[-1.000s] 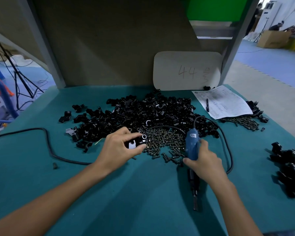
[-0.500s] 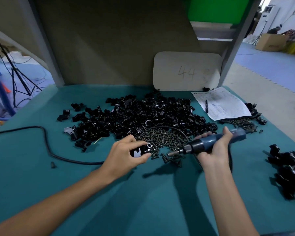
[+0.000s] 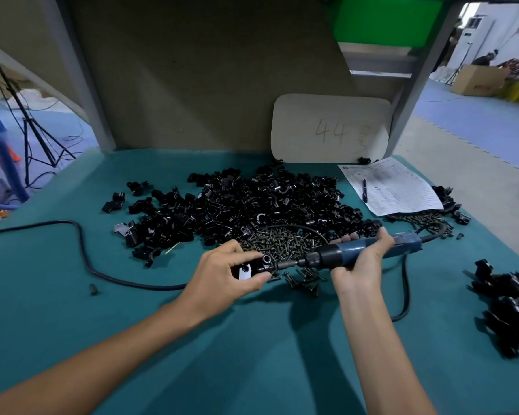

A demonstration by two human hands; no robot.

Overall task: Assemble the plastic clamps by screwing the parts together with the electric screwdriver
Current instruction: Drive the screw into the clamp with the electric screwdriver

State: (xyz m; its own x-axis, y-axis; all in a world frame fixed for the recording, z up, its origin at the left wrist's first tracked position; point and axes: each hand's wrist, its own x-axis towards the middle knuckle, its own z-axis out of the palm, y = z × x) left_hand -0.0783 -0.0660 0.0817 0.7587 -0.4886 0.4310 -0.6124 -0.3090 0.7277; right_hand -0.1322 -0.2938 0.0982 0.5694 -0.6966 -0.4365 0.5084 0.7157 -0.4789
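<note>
swinging level since a second ago, the driver (image 3: 369, 253) in the closed right hand (image 3: 360, 266) now meets the clamp (image 3: 256, 266) pinched by the left hand (image 3: 225, 277) beside the screws (image 3: 285, 242), ready for fastening.

A pale rounded board (image 3: 331, 128) leaning upright at the back of the teal surface (image 3: 72, 310) carries the handwritten number "44", followed by a fainter handwritten mark too smudged to make out. The printed sheet of paper (image 3: 393, 187) lying just beside it on the surface shows rows of fine print and a small round emblem, all too small to read.
</note>
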